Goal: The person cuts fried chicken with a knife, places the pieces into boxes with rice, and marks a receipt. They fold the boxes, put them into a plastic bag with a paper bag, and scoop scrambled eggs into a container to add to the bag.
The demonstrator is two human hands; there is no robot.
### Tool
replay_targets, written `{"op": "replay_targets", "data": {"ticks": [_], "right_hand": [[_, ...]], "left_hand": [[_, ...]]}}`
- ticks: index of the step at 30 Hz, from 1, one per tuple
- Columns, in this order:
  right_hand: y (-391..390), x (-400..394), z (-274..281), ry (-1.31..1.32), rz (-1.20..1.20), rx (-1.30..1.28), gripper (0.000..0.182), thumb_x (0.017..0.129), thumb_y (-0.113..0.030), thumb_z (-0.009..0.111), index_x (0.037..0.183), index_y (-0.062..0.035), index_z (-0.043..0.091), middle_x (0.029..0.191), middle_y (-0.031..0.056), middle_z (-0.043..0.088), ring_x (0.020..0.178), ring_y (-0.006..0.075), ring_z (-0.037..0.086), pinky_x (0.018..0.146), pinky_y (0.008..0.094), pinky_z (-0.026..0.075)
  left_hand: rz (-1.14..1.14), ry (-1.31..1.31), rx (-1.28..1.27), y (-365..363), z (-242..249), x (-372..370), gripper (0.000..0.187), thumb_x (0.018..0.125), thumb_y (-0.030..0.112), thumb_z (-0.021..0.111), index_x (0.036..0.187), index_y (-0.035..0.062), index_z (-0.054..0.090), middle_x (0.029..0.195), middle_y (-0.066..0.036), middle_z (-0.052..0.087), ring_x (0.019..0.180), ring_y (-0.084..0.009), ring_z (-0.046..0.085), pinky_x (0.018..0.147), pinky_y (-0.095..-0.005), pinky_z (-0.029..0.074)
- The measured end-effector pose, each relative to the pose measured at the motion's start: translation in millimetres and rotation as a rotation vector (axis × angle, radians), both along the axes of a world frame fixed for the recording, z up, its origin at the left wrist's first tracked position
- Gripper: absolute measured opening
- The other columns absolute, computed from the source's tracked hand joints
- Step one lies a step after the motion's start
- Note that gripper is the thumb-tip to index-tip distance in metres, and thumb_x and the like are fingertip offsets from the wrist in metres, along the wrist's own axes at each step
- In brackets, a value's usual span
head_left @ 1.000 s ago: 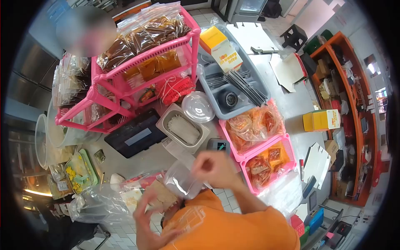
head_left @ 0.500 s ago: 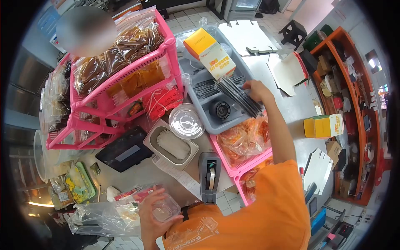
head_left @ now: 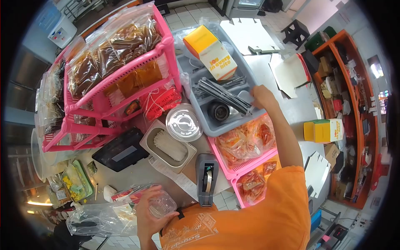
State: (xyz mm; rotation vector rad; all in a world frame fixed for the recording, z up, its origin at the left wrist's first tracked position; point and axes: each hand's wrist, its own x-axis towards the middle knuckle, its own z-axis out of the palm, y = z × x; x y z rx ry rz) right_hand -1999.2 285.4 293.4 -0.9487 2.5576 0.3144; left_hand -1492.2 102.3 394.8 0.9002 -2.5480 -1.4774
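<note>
My left hand (head_left: pixel 150 212) is curled around a clear plastic container (head_left: pixel 163 203) at the table's front edge. Beside it lies a clear plastic bag (head_left: pixel 104 218). My right hand (head_left: pixel 264 98) reaches over the right rim of a grey compartment tray (head_left: pixel 196 112), fingers bent down and partly hidden. At its fingertips is a clear round plastic piece (head_left: pixel 246 97); I cannot tell whether it is gripped. Thin black wrapped packets (head_left: pixel 223 96) lie slanted across the tray's dividers, left of that hand. Nested black cups (head_left: pixel 218 111) sit in the front compartment.
Pink baskets (head_left: pixel 233 168) of bagged orange food stand in front of the tray. A tall pink rack (head_left: pixel 166 46) of bagged brown sauce rises at left. A tape dispenser (head_left: pixel 207 179), metal pan (head_left: pixel 168 146), round clear lid (head_left: pixel 183 123) and black case (head_left: pixel 121 149) occupy the table.
The black packets, lifted by my right hand before, now lie lower and further left in the tray, apart from it. My left hand keeps the container. The view has shifted slightly.
</note>
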Motion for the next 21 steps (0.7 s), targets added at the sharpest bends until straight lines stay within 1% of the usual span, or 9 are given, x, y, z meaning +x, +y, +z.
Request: {"op": "replay_targets", "data": {"ticks": [1, 5, 7, 11, 13, 16, 18, 19, 21], "right_hand": [[-14, -3, 8, 0.010, 0.010, -0.013, 0.034, 0.075, -0.020, 0.081, 0.103, -0.0022, 0.071, 0.101, 0.0194, 0.072, 0.099, 0.0387, 0.068, 0.089, 0.0453, 0.055], [-101, -17, 20, 0.094, 0.014, -1.070, 0.081, 0.073, -0.034, 0.084, 0.141, -0.0062, 0.047, 0.136, 0.0230, 0.056, 0.121, 0.0412, 0.056, 0.106, 0.0482, 0.044], [-165, -19, -16, 0.380, -0.020, -1.132, 0.093, 0.069, -0.040, 0.085, 0.147, -0.0128, 0.041, 0.142, 0.0245, 0.045, 0.126, 0.0456, 0.049, 0.108, 0.0570, 0.038], [-209, 2, -6, 0.528, -0.003, -0.918, 0.096, 0.062, -0.045, 0.087, 0.144, -0.0167, 0.045, 0.138, 0.0210, 0.046, 0.126, 0.0414, 0.049, 0.106, 0.0526, 0.040], [-202, 5, -5, 0.512, -0.009, -1.106, 0.095, 0.060, -0.035, 0.085, 0.145, -0.0202, 0.044, 0.129, 0.0234, 0.050, 0.118, 0.0450, 0.050, 0.100, 0.0589, 0.040], [-155, -1, 37, 0.852, 0.033, -1.405, 0.083, 0.071, -0.030, 0.081, 0.144, -0.0107, 0.046, 0.127, 0.0195, 0.053, 0.115, 0.0372, 0.053, 0.098, 0.0482, 0.043], [-100, -18, 56, 0.804, -0.333, -1.469, 0.078, 0.076, -0.028, 0.078, 0.143, -0.0042, 0.045, 0.126, 0.0190, 0.057, 0.119, 0.0379, 0.053, 0.104, 0.0459, 0.041], [-67, -27, 68, 0.962, -0.411, -1.260, 0.079, 0.078, -0.035, 0.077, 0.144, -0.0053, 0.044, 0.124, 0.0197, 0.059, 0.118, 0.0391, 0.055, 0.104, 0.0464, 0.042], [-11, -47, 60, 0.649, -0.830, -0.975, 0.083, 0.077, -0.043, 0.076, 0.144, -0.0052, 0.044, 0.133, 0.0236, 0.056, 0.122, 0.0411, 0.054, 0.104, 0.0474, 0.044]], "left_hand": [[0.010, 0.010, -0.013, -1, -1, 0, 0.076, 0.054, 0.029, 0.098, 0.114, 0.0054, 0.059, 0.129, -0.017, 0.063, 0.120, -0.0322, 0.061, 0.092, -0.0404, 0.054], [0.021, -0.003, 0.026, 1, -6, 0, 0.076, 0.055, 0.030, 0.098, 0.115, 0.0059, 0.058, 0.129, -0.016, 0.063, 0.119, -0.0328, 0.062, 0.095, -0.0416, 0.053], [0.000, -0.015, 0.002, 5, -4, -3, 0.076, 0.055, 0.030, 0.098, 0.115, 0.0061, 0.058, 0.129, -0.015, 0.063, 0.118, -0.0330, 0.062, 0.096, -0.0422, 0.052], [0.025, -0.011, 0.022, 9, -1, -2, 0.076, 0.055, 0.031, 0.098, 0.116, 0.0061, 0.058, 0.130, -0.014, 0.063, 0.120, -0.0336, 0.060, 0.099, -0.0442, 0.050], [0.037, -0.017, 0.027, 9, -5, 7, 0.076, 0.055, 0.031, 0.098, 0.115, 0.0062, 0.058, 0.130, -0.014, 0.063, 0.121, -0.0337, 0.060, 0.100, -0.0444, 0.049], [0.112, -0.010, 0.070, 4, -7, 15, 0.075, 0.055, 0.030, 0.098, 0.115, 0.0063, 0.059, 0.130, -0.015, 0.063, 0.122, -0.0336, 0.059, 0.101, -0.0447, 0.049], [0.148, -0.024, 0.032, -1, -4, 18, 0.075, 0.055, 0.030, 0.098, 0.115, 0.0066, 0.059, 0.130, -0.015, 0.063, 0.122, -0.0336, 0.059, 0.100, -0.0446, 0.049], [0.156, -0.027, 0.039, -2, -4, 20, 0.075, 0.055, 0.030, 0.098, 0.115, 0.0066, 0.059, 0.130, -0.015, 0.063, 0.122, -0.0336, 0.059, 0.100, -0.0446, 0.049], [0.171, 0.014, 0.073, -6, -6, 21, 0.074, 0.056, 0.030, 0.098, 0.114, 0.0065, 0.059, 0.130, -0.016, 0.063, 0.122, -0.0336, 0.059, 0.099, -0.0438, 0.049]]}}
